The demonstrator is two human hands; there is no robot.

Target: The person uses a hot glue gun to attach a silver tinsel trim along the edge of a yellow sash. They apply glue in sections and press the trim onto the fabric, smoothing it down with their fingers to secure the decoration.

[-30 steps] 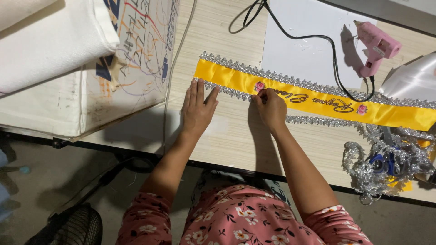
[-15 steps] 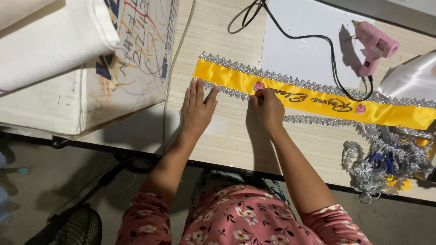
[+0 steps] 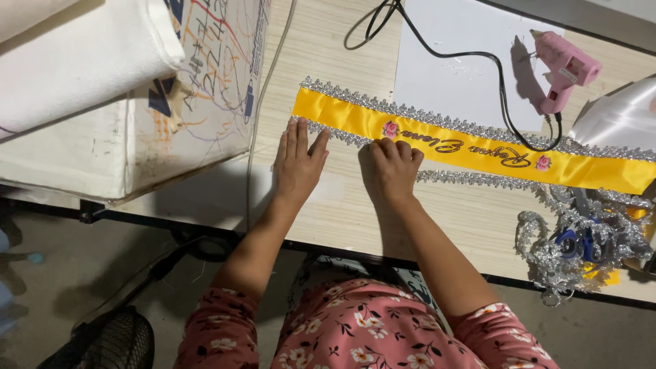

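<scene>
Yellow satin sash [image 3: 471, 147] lies stretched across the pale wooden table [image 3: 342, 61], edged above and below with silver trim [image 3: 342, 134]; its right end runs out of view at the frame edge. The left hand [image 3: 297, 164] rests flat with fingers spread wide, its fingertips on the lower trim near the sash's left end, holding nothing. The right hand [image 3: 389, 167] is curled, knuckles up, its fingertips pressing at the sash's lower edge just below a small pink flower [image 3: 390, 129]; whether anything is pinched under those bent fingers cannot be told. A pink glue gun [image 3: 564, 72] stands on a white sheet [image 3: 451, 55] beyond the sash, its black cord [image 3: 478, 58] looping back over the table. A tangle of silver trim [image 3: 581, 242] lies at the right, partly covering something blue and yellow that is hard to make out. A white fabric roll [image 3: 82, 61] and a scribbled board [image 3: 212, 75] sit at the left, both cut off.
</scene>
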